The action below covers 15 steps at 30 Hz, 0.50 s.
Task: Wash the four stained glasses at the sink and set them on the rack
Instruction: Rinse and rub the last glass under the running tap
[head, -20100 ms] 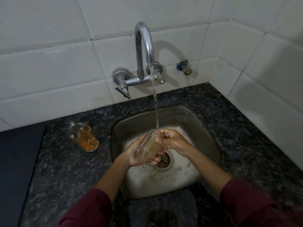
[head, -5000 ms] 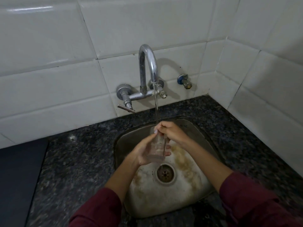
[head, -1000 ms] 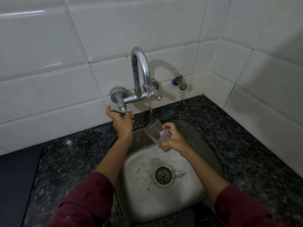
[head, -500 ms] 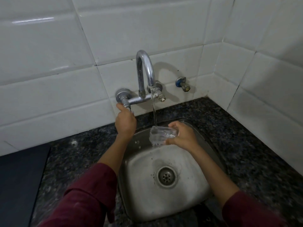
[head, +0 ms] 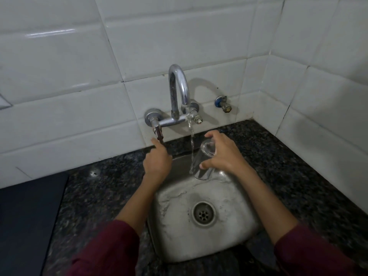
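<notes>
My right hand grips a clear glass over the back of the steel sink. The glass is upended, its base toward the wall and its other end down toward the basin. A thin stream of water falls from the chrome tap and runs along the left side of the glass. My left hand is up at the tap lever, fingers curled with the fingertips on it; the lever hangs downward. No other glass and no rack are in view.
The sink's drain sits in the wet basin. Dark speckled stone counter surrounds the sink. A dark flat slab lies at the left edge. White tiled walls meet in a corner at the right, with a small valve beside the tap.
My right hand has turned the glass from lying sideways under the stream to upended beside it. My left hand has pushed the lever down, and the stream looks thinner.
</notes>
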Available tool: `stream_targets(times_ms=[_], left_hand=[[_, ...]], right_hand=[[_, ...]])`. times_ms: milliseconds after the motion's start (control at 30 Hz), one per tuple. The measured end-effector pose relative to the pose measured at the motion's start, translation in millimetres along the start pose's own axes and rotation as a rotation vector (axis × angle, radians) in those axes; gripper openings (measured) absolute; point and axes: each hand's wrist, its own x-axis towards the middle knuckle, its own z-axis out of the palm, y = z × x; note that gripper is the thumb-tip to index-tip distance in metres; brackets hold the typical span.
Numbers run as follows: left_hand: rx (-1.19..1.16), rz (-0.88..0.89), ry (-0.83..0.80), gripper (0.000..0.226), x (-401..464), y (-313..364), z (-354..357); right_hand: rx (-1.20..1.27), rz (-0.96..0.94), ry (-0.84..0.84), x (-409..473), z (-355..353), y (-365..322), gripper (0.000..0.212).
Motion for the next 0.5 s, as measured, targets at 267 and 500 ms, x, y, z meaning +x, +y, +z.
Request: stream_targets(times_ms=[267,500], left_hand=[[-0.61,0.352,-0.34,0.093,-49,-3,27],[-0.712,0.119,-0.153,0.076,-68,-33,46]], right_hand=[[0.079,-0.113,-0.091,-7,21,-18,0.079],[0.352,-0.035,-0.07,-27,71,-17,0.09]])
